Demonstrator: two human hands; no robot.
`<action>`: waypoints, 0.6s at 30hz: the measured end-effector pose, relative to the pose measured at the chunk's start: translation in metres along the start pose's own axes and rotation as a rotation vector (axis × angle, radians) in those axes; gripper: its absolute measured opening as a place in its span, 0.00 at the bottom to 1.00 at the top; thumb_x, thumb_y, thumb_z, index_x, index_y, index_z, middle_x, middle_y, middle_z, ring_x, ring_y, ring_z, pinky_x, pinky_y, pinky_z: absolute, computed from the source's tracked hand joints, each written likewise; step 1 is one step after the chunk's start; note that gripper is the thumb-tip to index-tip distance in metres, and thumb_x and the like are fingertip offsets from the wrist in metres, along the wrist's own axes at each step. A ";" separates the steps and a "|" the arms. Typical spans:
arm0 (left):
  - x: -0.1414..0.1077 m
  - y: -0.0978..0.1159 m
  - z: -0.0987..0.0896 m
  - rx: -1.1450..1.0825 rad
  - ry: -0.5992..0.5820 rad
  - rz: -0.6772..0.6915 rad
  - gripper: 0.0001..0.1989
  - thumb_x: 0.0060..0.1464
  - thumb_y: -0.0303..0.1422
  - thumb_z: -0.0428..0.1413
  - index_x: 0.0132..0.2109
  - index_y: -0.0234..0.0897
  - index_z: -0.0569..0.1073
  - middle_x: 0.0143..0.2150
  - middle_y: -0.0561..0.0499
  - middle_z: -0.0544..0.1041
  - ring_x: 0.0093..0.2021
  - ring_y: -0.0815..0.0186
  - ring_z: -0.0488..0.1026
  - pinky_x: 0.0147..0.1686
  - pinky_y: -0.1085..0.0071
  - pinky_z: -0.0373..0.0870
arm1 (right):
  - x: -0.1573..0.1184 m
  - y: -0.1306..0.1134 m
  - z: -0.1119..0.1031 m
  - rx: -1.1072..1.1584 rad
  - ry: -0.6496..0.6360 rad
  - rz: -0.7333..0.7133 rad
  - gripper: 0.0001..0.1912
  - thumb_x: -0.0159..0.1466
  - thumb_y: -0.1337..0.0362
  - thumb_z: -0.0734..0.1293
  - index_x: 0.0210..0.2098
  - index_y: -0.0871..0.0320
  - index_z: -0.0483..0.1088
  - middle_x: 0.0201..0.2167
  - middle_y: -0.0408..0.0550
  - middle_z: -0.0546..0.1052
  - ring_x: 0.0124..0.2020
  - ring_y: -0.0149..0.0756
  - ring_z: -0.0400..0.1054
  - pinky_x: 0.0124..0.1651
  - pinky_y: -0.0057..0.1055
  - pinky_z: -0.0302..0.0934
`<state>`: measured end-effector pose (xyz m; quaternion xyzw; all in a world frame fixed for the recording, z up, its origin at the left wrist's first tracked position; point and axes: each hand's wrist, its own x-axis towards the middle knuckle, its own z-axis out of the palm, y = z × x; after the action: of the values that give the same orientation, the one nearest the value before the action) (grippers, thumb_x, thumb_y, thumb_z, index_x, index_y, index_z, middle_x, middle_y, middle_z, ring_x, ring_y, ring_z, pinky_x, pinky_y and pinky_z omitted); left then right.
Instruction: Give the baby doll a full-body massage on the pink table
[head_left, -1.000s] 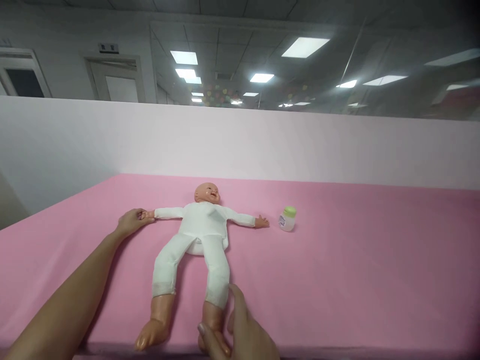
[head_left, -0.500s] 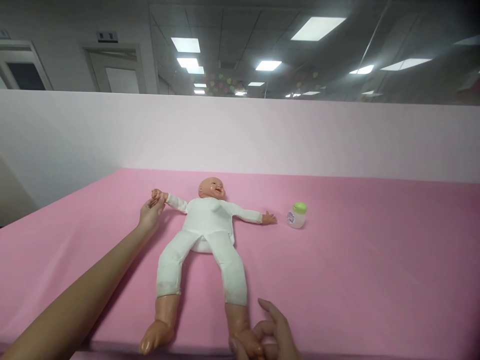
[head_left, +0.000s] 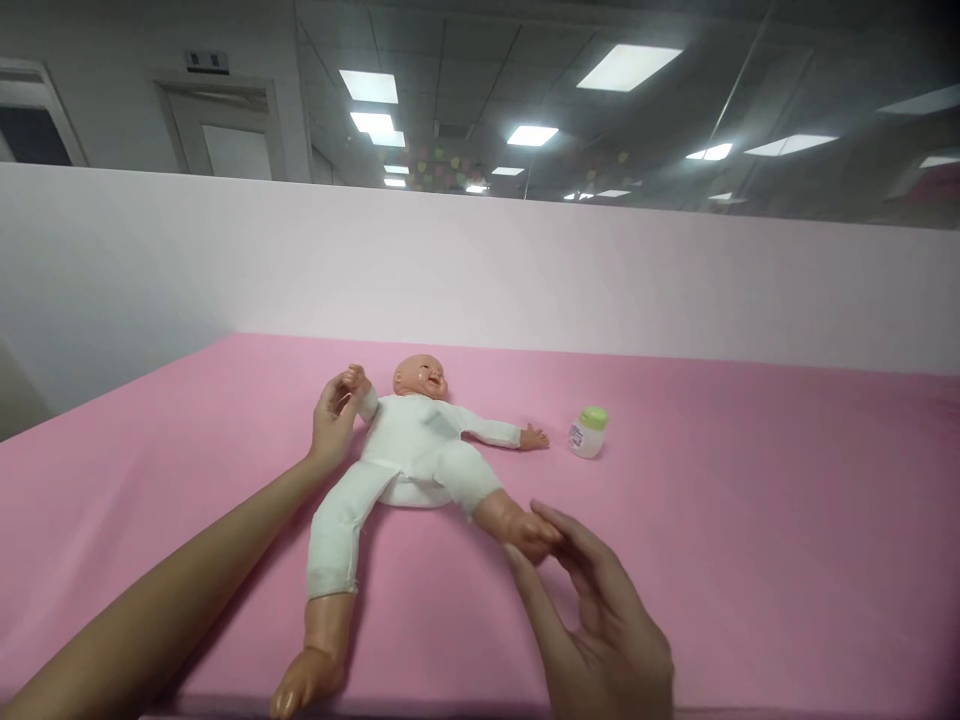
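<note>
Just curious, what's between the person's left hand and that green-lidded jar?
The white-suited baby doll lies between the left hand and jar, in the head view.

White doll suit, pink cloth

Left hand holds a baby doll's arm; right hand pinches its foot.
</note>
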<state>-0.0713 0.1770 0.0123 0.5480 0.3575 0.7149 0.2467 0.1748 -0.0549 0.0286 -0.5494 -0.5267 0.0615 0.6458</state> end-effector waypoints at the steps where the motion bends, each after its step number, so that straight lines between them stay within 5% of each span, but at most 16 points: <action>1: -0.005 0.004 0.002 0.042 -0.086 0.052 0.16 0.59 0.39 0.59 0.52 0.41 0.73 0.56 0.45 0.75 0.58 0.59 0.71 0.60 0.60 0.66 | 0.007 -0.003 0.009 0.033 -0.037 -0.025 0.18 0.61 0.58 0.72 0.50 0.55 0.74 0.46 0.52 0.80 0.44 0.43 0.78 0.49 0.38 0.74; 6: -0.019 0.014 -0.002 0.341 -0.470 0.213 0.16 0.63 0.37 0.55 0.55 0.41 0.74 0.54 0.46 0.77 0.55 0.59 0.72 0.58 0.60 0.67 | 0.028 -0.010 0.060 0.143 -0.206 -0.075 0.16 0.65 0.62 0.67 0.53 0.53 0.71 0.50 0.51 0.78 0.48 0.41 0.76 0.51 0.38 0.74; 9: -0.019 0.014 -0.008 0.396 -0.545 0.259 0.16 0.63 0.38 0.54 0.55 0.41 0.73 0.55 0.45 0.77 0.54 0.59 0.73 0.57 0.60 0.67 | 0.031 -0.008 0.078 0.125 -0.229 -0.063 0.15 0.66 0.63 0.66 0.53 0.53 0.71 0.49 0.51 0.78 0.47 0.40 0.76 0.48 0.37 0.75; 14: -0.017 0.011 -0.010 0.300 -0.435 0.109 0.15 0.63 0.39 0.54 0.55 0.42 0.72 0.55 0.46 0.76 0.55 0.60 0.72 0.58 0.61 0.66 | 0.027 -0.013 0.065 0.123 -0.215 -0.017 0.15 0.65 0.60 0.67 0.52 0.52 0.72 0.51 0.52 0.78 0.45 0.39 0.77 0.44 0.32 0.76; 18: -0.004 -0.002 -0.018 0.018 -0.091 -0.076 0.15 0.59 0.41 0.58 0.50 0.42 0.71 0.55 0.46 0.74 0.56 0.60 0.71 0.56 0.63 0.68 | 0.009 -0.013 0.034 0.090 -0.204 0.074 0.18 0.64 0.57 0.68 0.53 0.54 0.71 0.46 0.51 0.80 0.39 0.38 0.79 0.38 0.27 0.76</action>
<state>-0.0873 0.1706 0.0059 0.5683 0.3727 0.6760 0.2849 0.1470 -0.0318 0.0391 -0.5297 -0.5657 0.1643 0.6102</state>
